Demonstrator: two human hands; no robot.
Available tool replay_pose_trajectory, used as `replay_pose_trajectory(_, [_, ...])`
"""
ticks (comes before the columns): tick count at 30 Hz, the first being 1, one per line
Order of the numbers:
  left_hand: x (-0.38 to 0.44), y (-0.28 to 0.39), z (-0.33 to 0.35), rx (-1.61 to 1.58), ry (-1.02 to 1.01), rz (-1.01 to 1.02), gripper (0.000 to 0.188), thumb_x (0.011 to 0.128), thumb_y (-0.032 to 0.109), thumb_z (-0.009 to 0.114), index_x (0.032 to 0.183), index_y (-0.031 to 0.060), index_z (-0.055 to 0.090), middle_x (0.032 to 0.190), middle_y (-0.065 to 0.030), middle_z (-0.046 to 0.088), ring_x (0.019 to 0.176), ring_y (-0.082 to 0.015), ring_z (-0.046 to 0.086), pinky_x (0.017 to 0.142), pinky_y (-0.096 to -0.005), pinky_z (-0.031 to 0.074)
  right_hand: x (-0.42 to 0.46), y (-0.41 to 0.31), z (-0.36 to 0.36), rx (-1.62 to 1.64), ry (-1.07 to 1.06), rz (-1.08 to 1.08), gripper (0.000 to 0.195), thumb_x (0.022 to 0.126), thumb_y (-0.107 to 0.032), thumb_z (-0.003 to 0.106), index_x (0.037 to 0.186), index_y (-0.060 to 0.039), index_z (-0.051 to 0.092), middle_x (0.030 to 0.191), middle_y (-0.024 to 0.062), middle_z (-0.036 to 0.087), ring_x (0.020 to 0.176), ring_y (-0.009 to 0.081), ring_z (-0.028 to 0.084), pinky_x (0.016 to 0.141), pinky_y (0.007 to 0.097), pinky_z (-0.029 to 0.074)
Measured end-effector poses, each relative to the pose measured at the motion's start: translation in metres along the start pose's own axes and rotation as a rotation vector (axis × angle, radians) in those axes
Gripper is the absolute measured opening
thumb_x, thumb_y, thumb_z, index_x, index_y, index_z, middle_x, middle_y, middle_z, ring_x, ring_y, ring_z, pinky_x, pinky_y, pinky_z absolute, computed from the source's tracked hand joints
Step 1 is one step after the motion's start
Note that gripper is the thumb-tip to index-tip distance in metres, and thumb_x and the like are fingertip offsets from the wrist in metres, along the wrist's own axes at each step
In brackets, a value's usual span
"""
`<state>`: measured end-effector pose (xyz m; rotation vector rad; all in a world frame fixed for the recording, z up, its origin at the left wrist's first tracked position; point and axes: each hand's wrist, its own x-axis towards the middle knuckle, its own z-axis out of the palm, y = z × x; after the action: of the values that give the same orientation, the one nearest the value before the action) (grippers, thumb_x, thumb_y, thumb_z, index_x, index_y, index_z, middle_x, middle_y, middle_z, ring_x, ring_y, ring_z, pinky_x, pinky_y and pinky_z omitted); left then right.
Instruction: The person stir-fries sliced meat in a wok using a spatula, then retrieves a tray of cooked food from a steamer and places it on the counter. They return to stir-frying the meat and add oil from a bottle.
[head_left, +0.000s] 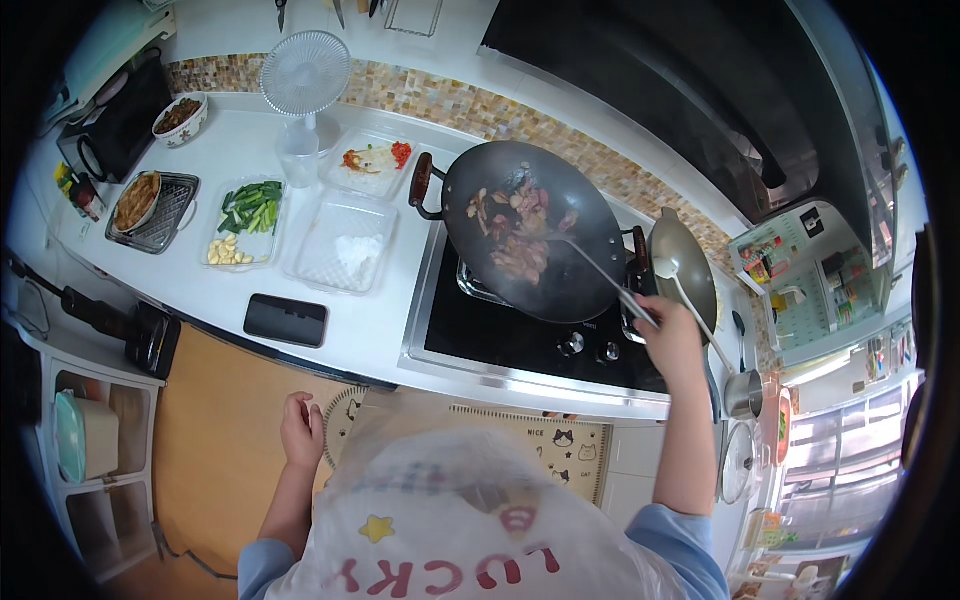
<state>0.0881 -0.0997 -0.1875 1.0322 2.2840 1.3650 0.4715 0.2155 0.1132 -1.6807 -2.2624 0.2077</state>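
Observation:
My right hand (667, 337) grips the handle of a metal spatula (600, 274), whose blade rests among the meat in a large dark wok (577, 187). Sliced meat (521, 259), pinkish to browned, lies in the bowl of the wok with paler bits, and faint steam hangs over it. The wok has two brown-gripped side handles and stands on a black glass gas hob (472, 337). My left hand (302, 433) hangs low in front of the counter, holding nothing, with its fingers loosely curled and partly apart.
Left of the hob are a phone (286, 320), a clear tray with white powder (315, 255), a tray of green onions (251, 206) and garlic, and a tray with chopped red chilli (401, 154). A second pan (694, 255) with a white ladle stands right. A range hood (637, 97) overhangs the back.

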Motion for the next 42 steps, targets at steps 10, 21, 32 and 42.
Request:
replay_pose_trajectory(10, [0.013, 0.017, -0.005, 0.039, -0.019, -0.009, 0.020, 0.090, 0.004, 0.061, 0.109, 0.0054, 0.056, 0.077, -0.0078, 0.049, 0.064, -0.0187, 0.048, 0.059, -0.0327, 0.043, 0.136, 0.009, -0.100, -0.331, -0.584, 0.340, 0.028, 0.093, -0.019, 0.056, 0.081, 0.0038, 0.067, 0.059, 0.0083, 0.063, 0.042, 0.0139, 0.053, 0.043, 0.0304, 0.045])
replay_pose_trajectory(21, [-0.043, -0.007, -0.018, 0.038, 0.078, -0.148, 0.019, 0.090, 0.002, 0.061, 0.108, 0.0048, 0.057, 0.073, -0.0052, 0.043, 0.061, -0.0155, 0.042, 0.056, -0.0315, 0.039, 0.238, -0.047, -0.045, -0.155, -0.570, 0.160, 0.024, 0.091, -0.023, 0.069, 0.084, 0.0001, 0.070, 0.062, 0.0085, 0.060, 0.050, 0.0145, 0.057, 0.045, 0.0295, 0.045])
replay_pose_trajectory(32, [-0.011, 0.016, 0.000, 0.039, 0.001, -0.063, 0.019, 0.091, -0.001, 0.059, 0.109, 0.0040, 0.054, 0.073, -0.0022, 0.040, 0.063, -0.0120, 0.038, 0.056, -0.0283, 0.035, 0.072, -0.020, -0.050, -0.644, -0.257, -0.485, 0.051, 0.082, -0.009, 0.071, 0.131, -0.0198, 0.066, 0.088, 0.0159, 0.071, 0.083, 0.0324, 0.068, 0.076, 0.0445, 0.055])
replay_pose_trajectory(42, [0.017, 0.034, 0.018, 0.088, -0.067, 0.003, 0.020, 0.089, 0.005, 0.064, 0.108, 0.0058, 0.057, 0.073, -0.0062, 0.047, 0.060, -0.0174, 0.046, 0.056, -0.0330, 0.042, -0.033, -0.001, -0.066, -0.257, -0.299, 0.064, 0.041, 0.087, -0.011, 0.069, 0.127, -0.0208, 0.069, 0.079, 0.0173, 0.069, 0.073, 0.0343, 0.067, 0.070, 0.0426, 0.053])
